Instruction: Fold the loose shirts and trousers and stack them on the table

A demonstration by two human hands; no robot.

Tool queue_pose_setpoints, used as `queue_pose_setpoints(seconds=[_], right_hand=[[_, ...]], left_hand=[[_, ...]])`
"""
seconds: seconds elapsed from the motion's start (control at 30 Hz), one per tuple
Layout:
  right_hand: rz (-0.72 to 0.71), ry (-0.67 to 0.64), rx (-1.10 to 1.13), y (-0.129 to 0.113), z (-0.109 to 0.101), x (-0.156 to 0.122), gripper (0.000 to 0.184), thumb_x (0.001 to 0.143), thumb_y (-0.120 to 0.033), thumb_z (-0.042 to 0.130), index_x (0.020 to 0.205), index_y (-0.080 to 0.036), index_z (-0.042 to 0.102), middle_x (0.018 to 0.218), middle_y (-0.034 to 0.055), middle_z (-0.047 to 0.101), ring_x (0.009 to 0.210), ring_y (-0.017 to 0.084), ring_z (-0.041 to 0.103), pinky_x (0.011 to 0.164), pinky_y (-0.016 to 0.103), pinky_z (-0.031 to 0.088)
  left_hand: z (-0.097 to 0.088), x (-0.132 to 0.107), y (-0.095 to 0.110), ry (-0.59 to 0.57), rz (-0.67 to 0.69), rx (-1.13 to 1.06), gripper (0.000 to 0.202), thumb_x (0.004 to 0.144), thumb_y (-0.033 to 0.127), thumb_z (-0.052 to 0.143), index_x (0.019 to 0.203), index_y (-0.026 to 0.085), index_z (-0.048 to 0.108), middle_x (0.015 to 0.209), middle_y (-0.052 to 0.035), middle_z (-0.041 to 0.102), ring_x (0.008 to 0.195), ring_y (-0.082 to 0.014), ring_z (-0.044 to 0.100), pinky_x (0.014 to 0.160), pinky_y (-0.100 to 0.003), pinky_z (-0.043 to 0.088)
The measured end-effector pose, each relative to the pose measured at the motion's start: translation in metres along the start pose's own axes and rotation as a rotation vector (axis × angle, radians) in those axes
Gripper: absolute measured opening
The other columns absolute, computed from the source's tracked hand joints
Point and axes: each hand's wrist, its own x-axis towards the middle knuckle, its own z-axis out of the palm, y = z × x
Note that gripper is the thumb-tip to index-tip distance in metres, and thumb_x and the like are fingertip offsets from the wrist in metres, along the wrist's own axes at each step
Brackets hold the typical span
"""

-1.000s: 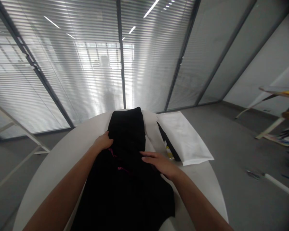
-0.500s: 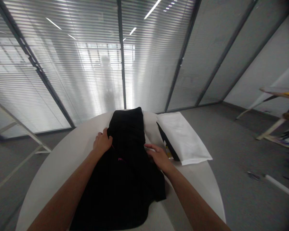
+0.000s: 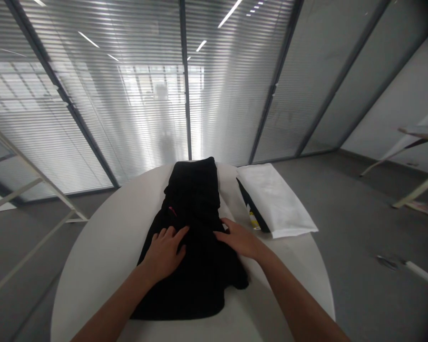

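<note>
Head view: black garment lay lengthwise on round white table, approx. mid, prob. so both sides were in easy reach. L hand sat on top, fingers loosely spread, prob. to keep it flat. R hand was at its R edge, thumb over it; couldn't tell if pinching. White packet lay off to R, apart from it, prob. for elbow room.
</note>
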Motion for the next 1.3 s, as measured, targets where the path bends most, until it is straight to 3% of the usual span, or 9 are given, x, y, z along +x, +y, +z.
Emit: queue_pose_setpoints(seconds=[0.2,0.27,0.4,0.5,0.67,0.83,0.97,1.17,1.3], right_hand=[[-0.016,0.074,-0.162,-0.008,0.001,-0.006,0.081,0.079,-0.059,0.059,0.144,-0.02,0.03,0.093,0.0082,0.065,0.081,0.025,0.062,0.072,0.034,0.041],[-0.093,0.155,-0.215,-0.012,0.002,-0.008,0.074,0.079,-0.054,0.061,0.14,-0.02,0.034,0.102,0.0092,0.063,0.085,0.024,0.061,0.075,0.034,0.041],[-0.3,0.237,-0.276,-0.021,0.003,-0.014,0.039,0.083,-0.047,0.06,0.112,-0.022,0.057,0.109,0.0072,0.058,0.096,0.021,0.056,0.082,0.033,0.04],[-0.444,0.155,-0.303,-0.028,0.004,-0.019,0.034,0.087,-0.052,0.053,0.098,-0.023,0.064,0.097,0.0044,0.06,0.095,0.02,0.055,0.085,0.033,0.039],[-0.557,-0.041,-0.369,-0.035,0.011,-0.027,0.046,0.079,-0.061,0.061,0.103,-0.022,0.065,0.092,0.0035,0.066,0.09,0.021,0.058,0.086,0.037,0.037],[-0.595,-0.1,-0.428,-0.036,0.017,-0.027,0.023,0.081,-0.038,0.064,0.095,-0.02,0.067,0.089,0.0038,0.066,0.087,0.02,0.06,0.085,0.036,0.038],[-0.578,-0.101,-0.294,-0.038,0.014,-0.027,0.012,0.086,-0.025,0.056,0.089,-0.019,0.066,0.087,0.0023,0.068,0.085,0.017,0.061,0.081,0.031,0.04],[-0.467,-0.138,0.114,-0.049,0.006,-0.035,0.013,0.087,-0.028,0.055,0.089,-0.019,0.065,0.084,-0.0006,0.065,0.078,0.014,0.06,0.072,0.025,0.045],[-0.366,-0.209,0.329,-0.051,0.011,-0.037,0.02,0.085,-0.036,0.06,0.094,-0.019,0.065,0.088,0.0005,0.064,0.081,0.016,0.059,0.073,0.026,0.047]], left_hand=[[0.0,-0.003,-0.01,0.021,0.017,-0.059,0.055,0.091,0.037,0.04,0.145,0.028,0.035,0.116,-0.0102,0.057,0.106,-0.0276,0.054,0.091,-0.043,0.039],[-0.004,-0.004,-0.014,0.015,0.02,-0.104,0.055,0.091,0.037,0.039,0.145,0.028,0.034,0.115,-0.0094,0.057,0.103,-0.026,0.056,0.09,-0.041,0.04],[-0.013,-0.004,-0.03,0.03,-0.053,-0.181,0.047,0.092,0.038,0.037,0.137,0.025,0.039,0.116,-0.0087,0.058,0.092,-0.0214,0.061,0.08,-0.034,0.044],[-0.016,-0.003,-0.05,0.035,-0.193,-0.102,0.035,0.092,0.041,0.035,0.117,0.023,0.051,0.109,-0.0084,0.06,0.087,-0.0217,0.062,0.074,-0.033,0.044],[-0.013,-0.001,-0.08,-0.059,-0.361,-0.013,0.027,0.091,0.044,0.038,0.097,0.023,0.053,0.096,-0.0078,0.064,0.089,-0.0251,0.063,0.07,-0.034,0.041],[-0.014,-0.004,-0.085,-0.116,-0.357,-0.017,0.019,0.09,0.04,0.039,0.093,0.024,0.049,0.093,-0.0065,0.066,0.087,-0.0247,0.063,0.067,-0.032,0.038],[-0.018,-0.009,-0.088,-0.137,-0.311,-0.02,0.015,0.089,0.036,0.04,0.087,0.023,0.048,0.088,-0.0047,0.065,0.081,-0.0216,0.062,0.062,-0.029,0.035],[-0.027,-0.017,-0.1,-0.15,-0.248,-0.086,0.014,0.086,0.032,0.041,0.085,0.022,0.051,0.078,-0.0027,0.062,0.072,-0.0191,0.06,0.06,-0.028,0.035],[-0.034,-0.016,-0.074,0.035,-0.172,-0.158,0.032,0.084,0.028,0.047,0.115,0.022,0.052,0.084,-0.0029,0.062,0.073,-0.0182,0.06,0.067,-0.03,0.042]])
